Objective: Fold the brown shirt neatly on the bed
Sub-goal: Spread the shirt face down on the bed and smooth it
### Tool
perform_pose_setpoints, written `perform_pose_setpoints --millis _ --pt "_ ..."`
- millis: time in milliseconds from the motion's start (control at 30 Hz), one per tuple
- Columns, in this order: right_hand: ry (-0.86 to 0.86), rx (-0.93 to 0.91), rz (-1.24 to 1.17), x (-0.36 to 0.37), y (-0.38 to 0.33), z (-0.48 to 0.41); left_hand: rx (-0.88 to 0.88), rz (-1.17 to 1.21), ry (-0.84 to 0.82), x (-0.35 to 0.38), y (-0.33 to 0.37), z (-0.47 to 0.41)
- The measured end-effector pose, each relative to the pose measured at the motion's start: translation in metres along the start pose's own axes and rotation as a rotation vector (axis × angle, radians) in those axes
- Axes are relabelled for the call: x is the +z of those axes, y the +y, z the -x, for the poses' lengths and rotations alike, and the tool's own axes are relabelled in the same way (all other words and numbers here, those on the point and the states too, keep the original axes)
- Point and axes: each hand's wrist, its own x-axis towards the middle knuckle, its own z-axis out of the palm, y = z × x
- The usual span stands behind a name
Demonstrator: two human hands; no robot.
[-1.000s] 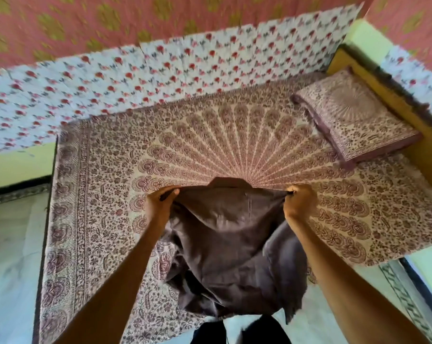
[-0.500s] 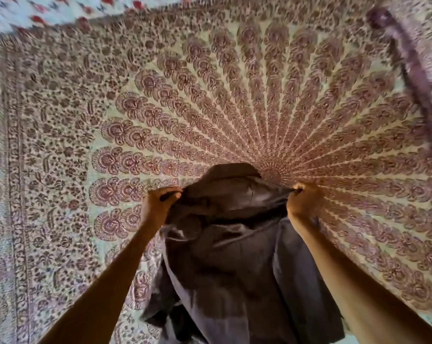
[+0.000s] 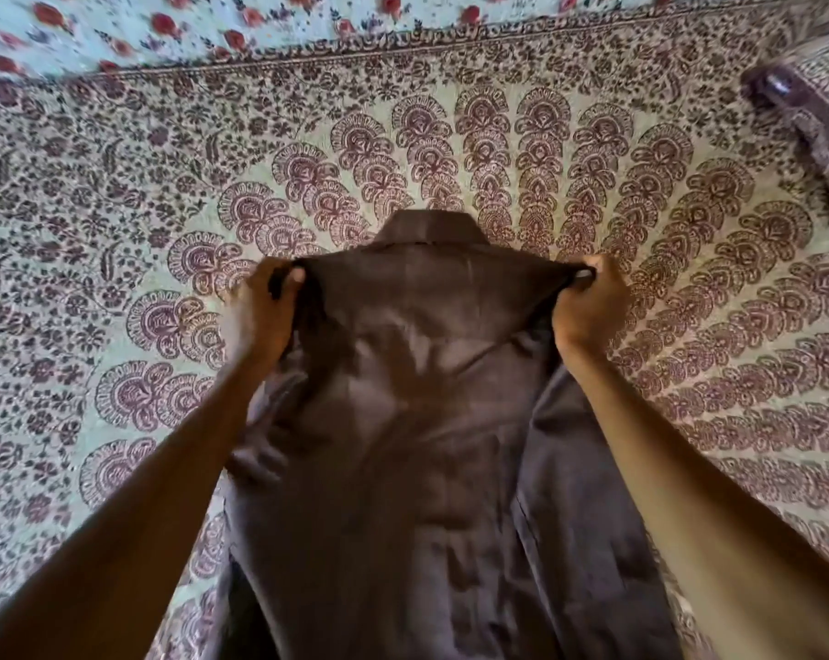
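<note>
The brown shirt (image 3: 417, 421) is stretched out over the bed (image 3: 117, 231), back side up, its collar pointing away from me toward the far side. My left hand (image 3: 260, 316) grips the shirt's left shoulder. My right hand (image 3: 589, 307) grips the right shoulder. The cloth is pulled taut between the two hands. The body of the shirt runs down toward me and out of the bottom of the view, with a sleeve hanging along its right side. The hem is out of sight.
The bed carries a cream sheet with a maroon fan pattern. A matching pillow (image 3: 817, 121) lies at the far right corner. A pale cloth with red flowers (image 3: 165, 26) covers the wall behind the bed.
Both hands have carried the shirt forward over the bed and pulled its shoulders apart. The bunched cloth now hangs flatter. My head has leaned in closer to the bed.
</note>
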Motion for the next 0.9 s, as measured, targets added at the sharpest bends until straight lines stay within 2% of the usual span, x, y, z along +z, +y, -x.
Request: perform_pose_setpoints --millis 67,133,200,333,367,400,467,533,567,633,700,733,800,900 --pt "-0.267 0.096 0.224 0.016 0.010 -0.010 -0.136 0.007 -0.330 0.012 -0.017 -0.021" --pt "-0.358 0.095 0.315 0.021 0.017 -0.016 -0.160 -0.080 -0.466 0.014 -0.027 -0.033" --pt "-0.340 0.082 0.324 0.020 0.017 -0.018 -0.115 -0.158 -0.438 0.014 -0.031 -0.039" --pt "-0.174 0.028 0.272 0.017 0.021 -0.018 -0.061 -0.014 -0.112 0.006 -0.028 -0.043" --pt "-0.132 0.019 0.259 0.018 0.023 -0.020 -0.045 -0.003 -0.053 0.006 -0.028 -0.044" --pt "-0.116 0.008 0.258 0.019 0.026 -0.021 -0.031 -0.042 -0.059 0.006 -0.028 -0.045" --pt "-0.182 0.009 0.306 0.023 0.031 -0.025 0.004 -0.195 -0.214 0.012 -0.034 -0.048" --pt "-0.296 0.077 0.362 0.025 0.031 -0.028 -0.052 -0.252 -0.377 0.018 -0.038 -0.049" --pt "-0.339 0.118 0.391 0.025 0.029 -0.029 -0.073 -0.234 -0.392 0.021 -0.037 -0.049" --pt "-0.380 0.143 0.499 0.027 0.024 -0.032 -0.037 -0.240 -0.316 0.025 -0.025 -0.049" --pt "-0.358 0.056 0.571 0.031 0.014 -0.034 0.054 -0.291 -0.236 0.030 -0.005 -0.053" --pt "-0.346 -0.016 0.533 0.034 0.007 -0.036 0.081 -0.283 -0.239 0.033 0.006 -0.057" --pt "-0.392 -0.156 0.396 0.045 -0.008 -0.038 0.106 -0.268 -0.367 0.044 0.028 -0.070" --pt "-0.701 -0.247 0.309 0.067 -0.033 -0.042 0.094 -0.240 -0.674 0.060 0.055 -0.089"
